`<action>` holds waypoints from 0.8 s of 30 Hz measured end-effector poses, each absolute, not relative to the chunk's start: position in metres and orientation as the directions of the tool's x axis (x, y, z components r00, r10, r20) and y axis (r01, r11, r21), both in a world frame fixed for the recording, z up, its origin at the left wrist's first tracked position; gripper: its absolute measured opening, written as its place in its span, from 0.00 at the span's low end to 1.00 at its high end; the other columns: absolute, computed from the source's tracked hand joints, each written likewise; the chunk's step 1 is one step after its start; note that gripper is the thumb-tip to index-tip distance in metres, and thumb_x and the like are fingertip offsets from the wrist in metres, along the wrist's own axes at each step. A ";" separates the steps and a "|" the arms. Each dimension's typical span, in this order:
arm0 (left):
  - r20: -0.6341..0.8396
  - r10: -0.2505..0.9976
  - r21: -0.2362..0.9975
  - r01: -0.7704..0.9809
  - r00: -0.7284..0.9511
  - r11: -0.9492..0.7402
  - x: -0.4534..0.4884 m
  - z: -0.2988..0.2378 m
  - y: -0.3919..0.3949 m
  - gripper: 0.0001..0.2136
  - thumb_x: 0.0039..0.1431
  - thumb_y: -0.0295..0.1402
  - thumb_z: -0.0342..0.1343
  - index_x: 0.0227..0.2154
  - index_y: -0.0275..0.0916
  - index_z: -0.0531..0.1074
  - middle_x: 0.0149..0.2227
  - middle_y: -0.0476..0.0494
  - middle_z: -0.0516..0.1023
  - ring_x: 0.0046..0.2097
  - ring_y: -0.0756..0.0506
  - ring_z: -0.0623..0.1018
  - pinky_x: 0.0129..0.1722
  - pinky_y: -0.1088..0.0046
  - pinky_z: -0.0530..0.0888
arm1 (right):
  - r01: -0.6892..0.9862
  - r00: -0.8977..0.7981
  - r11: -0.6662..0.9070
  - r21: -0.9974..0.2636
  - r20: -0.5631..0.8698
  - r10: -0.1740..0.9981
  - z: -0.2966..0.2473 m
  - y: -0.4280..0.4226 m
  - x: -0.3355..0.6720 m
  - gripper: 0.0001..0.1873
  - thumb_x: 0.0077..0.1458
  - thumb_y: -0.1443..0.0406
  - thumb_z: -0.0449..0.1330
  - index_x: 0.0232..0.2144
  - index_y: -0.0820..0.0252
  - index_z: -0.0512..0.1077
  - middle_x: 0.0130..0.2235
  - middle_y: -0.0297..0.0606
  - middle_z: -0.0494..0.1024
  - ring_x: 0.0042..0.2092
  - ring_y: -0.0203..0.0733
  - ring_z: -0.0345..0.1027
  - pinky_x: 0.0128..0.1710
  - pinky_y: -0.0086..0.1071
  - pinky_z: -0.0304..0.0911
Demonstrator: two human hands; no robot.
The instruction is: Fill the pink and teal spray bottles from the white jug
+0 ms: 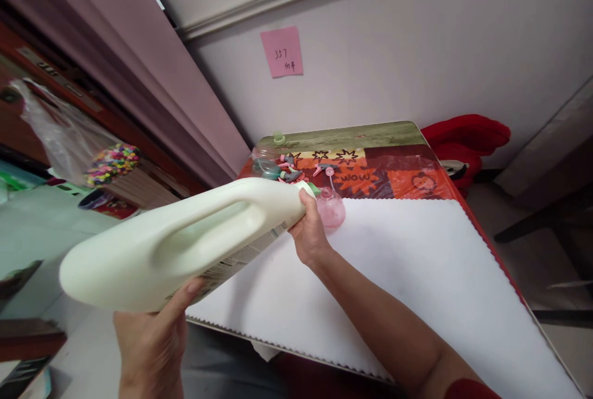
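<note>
A large pale-green detergent jug [139, 244] with a built-in handle is tipped almost on its side, its spout end toward the table. My left hand [155, 331] grips it from beneath near its base, thumb along the printed label. My right hand [310, 232] is closed around its neck, beside the green spout [315, 189]. Right at the spout stands a small round pink spray bottle [331, 210] without its head on; whether the two touch I cannot tell. A pink-and-grey spray head [327, 170] with a tube lies just behind the bottle.
A clear bottle [264, 153] and a teal bottle [266, 168] lie at the table's back left, near a green ring cap [278, 138]. White cloth [393, 263] covers the table's front. A red plush item [467, 139] is beyond its right edge; a pink note [281, 52] is on the wall.
</note>
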State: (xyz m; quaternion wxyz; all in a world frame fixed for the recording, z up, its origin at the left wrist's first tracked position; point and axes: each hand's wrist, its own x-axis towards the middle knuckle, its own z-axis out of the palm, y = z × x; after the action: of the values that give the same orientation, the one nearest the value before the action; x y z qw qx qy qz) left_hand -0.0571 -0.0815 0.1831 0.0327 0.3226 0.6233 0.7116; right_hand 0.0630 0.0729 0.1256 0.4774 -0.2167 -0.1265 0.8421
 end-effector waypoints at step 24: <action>0.418 0.453 0.908 0.346 -0.787 -0.237 -0.058 0.183 -0.082 0.27 0.29 0.28 0.77 0.40 0.37 0.80 0.45 0.43 0.83 0.50 0.40 0.80 0.59 0.60 0.74 | -0.747 -0.457 -0.515 -0.421 -0.237 0.857 0.127 0.072 0.064 0.22 0.53 0.48 0.61 0.44 0.54 0.76 0.45 0.34 0.83 0.47 0.43 0.75 0.39 0.31 0.71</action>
State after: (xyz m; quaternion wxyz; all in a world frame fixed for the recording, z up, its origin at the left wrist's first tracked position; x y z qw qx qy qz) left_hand -0.0584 -0.0816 0.1828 0.0375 0.3240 0.6164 0.7167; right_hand 0.0637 0.0720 0.1270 0.4753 -0.2133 -0.1291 0.8438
